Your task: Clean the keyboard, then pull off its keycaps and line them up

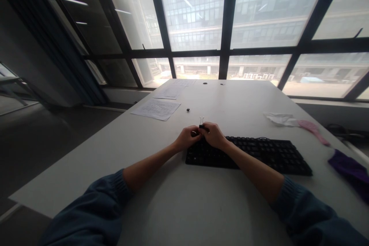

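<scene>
A small black binder clip (201, 126) with silver wire handles pointing away from me is pinched between both hands. My left hand (186, 138) grips it from the left, fingers curled and thumb toward the middle. From the right, my right hand (213, 135) holds the same clip, its thumb and fingers closed. Both hands are over the left end of a black keyboard (265, 153), which lies on the white table (184, 207). My fingers hide part of the clip's body.
Printed paper sheets (157, 109) lie at the left, with a small black object (188, 110) beyond my hands. Toward the right edge are a white crumpled item (279, 119), a pink strip-like item (313, 131) and purple cloth (350, 171). Windows stand behind the table.
</scene>
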Demonstrator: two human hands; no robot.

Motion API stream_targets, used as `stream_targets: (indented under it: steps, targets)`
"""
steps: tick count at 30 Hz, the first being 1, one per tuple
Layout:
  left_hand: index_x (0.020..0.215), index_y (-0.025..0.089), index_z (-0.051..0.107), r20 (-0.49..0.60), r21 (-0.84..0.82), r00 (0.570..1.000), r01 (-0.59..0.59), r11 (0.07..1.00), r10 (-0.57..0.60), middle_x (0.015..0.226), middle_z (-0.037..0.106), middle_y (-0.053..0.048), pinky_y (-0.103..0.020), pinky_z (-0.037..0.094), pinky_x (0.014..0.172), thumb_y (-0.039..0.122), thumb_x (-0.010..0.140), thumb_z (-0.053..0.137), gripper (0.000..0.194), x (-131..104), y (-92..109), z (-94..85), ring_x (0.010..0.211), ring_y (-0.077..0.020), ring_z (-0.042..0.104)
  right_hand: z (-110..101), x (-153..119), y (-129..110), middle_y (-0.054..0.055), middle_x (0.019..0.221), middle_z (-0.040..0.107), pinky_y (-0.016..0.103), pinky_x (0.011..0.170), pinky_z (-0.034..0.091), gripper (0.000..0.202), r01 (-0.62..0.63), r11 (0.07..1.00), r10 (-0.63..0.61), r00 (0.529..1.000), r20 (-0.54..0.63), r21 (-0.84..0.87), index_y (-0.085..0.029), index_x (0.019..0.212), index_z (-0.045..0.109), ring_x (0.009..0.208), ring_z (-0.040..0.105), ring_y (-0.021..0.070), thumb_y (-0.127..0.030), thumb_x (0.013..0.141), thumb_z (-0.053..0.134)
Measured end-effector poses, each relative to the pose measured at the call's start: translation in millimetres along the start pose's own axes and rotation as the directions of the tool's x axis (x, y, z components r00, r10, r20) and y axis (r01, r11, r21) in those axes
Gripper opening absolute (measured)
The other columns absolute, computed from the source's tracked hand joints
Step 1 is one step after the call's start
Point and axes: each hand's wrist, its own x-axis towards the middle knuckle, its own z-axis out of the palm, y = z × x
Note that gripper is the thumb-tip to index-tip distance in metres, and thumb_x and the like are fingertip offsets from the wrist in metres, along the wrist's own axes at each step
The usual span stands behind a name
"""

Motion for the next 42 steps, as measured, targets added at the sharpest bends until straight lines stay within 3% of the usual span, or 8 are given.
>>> stream_targets:
  steps: [6,14,23,28,33,37,42]
  targets:
    - [0.090,0.017,0.076,0.007,0.057,1.000,0.026,0.998,-0.026,0.087,0.073,-0.004,-0.029,0.053,0.075,0.037,0.080,0.073,0.022,-1.2,-1.4,1.6,0.083,-0.0202,0.068,-1.0,0.2,2.4,-0.002,0.063,0.053,0.026,0.060,0.034,0.026,-0.026,1.000,0.026,1.000,-0.002,0.006,-0.018,0.062,0.051,0.061,0.045,0.0129,-0.026,0.086,0.059]
    - [0.085,0.017,0.076,-0.032,0.101,0.999,0.037,0.994,-0.034,0.078,0.069,-0.002,-0.026,0.051,0.069,0.037,0.079,0.074,0.020,-1.2,2.6,3.8,0.074,-0.0171,0.065,-2.2,0.6,3.1,-0.002,0.060,0.052,0.025,0.057,0.033,0.029,-0.050,0.999,0.050,0.999,-0.009,0.011,-0.018,0.059,0.052,0.060,0.044,0.0128,-0.029,0.084,0.060]
    - [0.090,0.018,0.077,-0.120,0.048,0.993,-0.006,0.999,0.012,0.086,0.071,-0.005,-0.028,0.054,0.070,0.040,0.082,0.073,0.024,-0.9,4.1,6.3,0.077,-0.0169,0.065,-2.9,2.7,4.0,0.000,0.065,0.062,0.025,0.059,0.041,0.024,-0.114,0.969,0.129,0.990,-0.058,0.219,-0.017,0.071,0.063,0.061,0.056,0.0142,-0.034,0.087,0.059]
    - [0.104,0.020,0.073,-0.151,0.040,0.988,-0.026,0.999,0.032,0.094,0.073,-0.006,-0.032,0.055,0.075,0.031,0.080,0.075,0.026,-1.2,1.9,7.1,0.085,-0.0186,0.066,-3.6,3.1,3.5,0.001,0.066,0.063,0.025,0.060,0.043,0.023,-0.113,0.964,0.133,0.989,-0.068,0.242,-0.017,0.074,0.064,0.063,0.057,0.0150,-0.034,0.088,0.057]
    - [0.111,0.021,0.069,-0.217,0.107,0.974,-0.043,0.993,0.066,0.092,0.074,-0.005,-0.033,0.053,0.077,0.026,0.076,0.078,0.036,-1.3,3.2,7.8,0.083,-0.0185,0.066,-3.4,2.2,0.9,0.003,0.071,0.064,0.026,0.062,0.043,0.023,-0.088,0.983,0.101,0.992,-0.072,0.160,-0.018,0.071,0.063,0.067,0.056,0.0155,-0.032,0.087,0.057]
    - [0.122,0.023,0.059,-0.210,0.078,0.975,-0.052,0.996,0.067,0.090,0.074,-0.001,-0.032,0.053,0.080,0.025,0.076,0.078,0.050,-1.4,4.1,7.7,0.083,-0.0169,0.067,-3.0,3.1,-0.2,0.002,0.065,0.063,0.026,0.059,0.042,0.024,-0.142,0.979,0.158,0.982,-0.104,0.144,-0.017,0.071,0.062,0.062,0.056,0.0149,-0.034,0.088,0.057]
    - [0.100,0.022,0.067,-0.137,0.195,0.984,-0.090,0.977,0.118,0.097,0.073,-0.003,-0.034,0.052,0.083,0.020,0.081,0.071,0.020,-1.1,3.8,6.0,0.090,-0.0186,0.065,-2.6,6.4,3.6,0.002,0.060,0.064,0.025,0.054,0.044,0.025,-0.231,0.934,0.270,0.956,-0.113,0.274,-0.016,0.071,0.062,0.055,0.059,0.0149,-0.035,0.087,0.057]
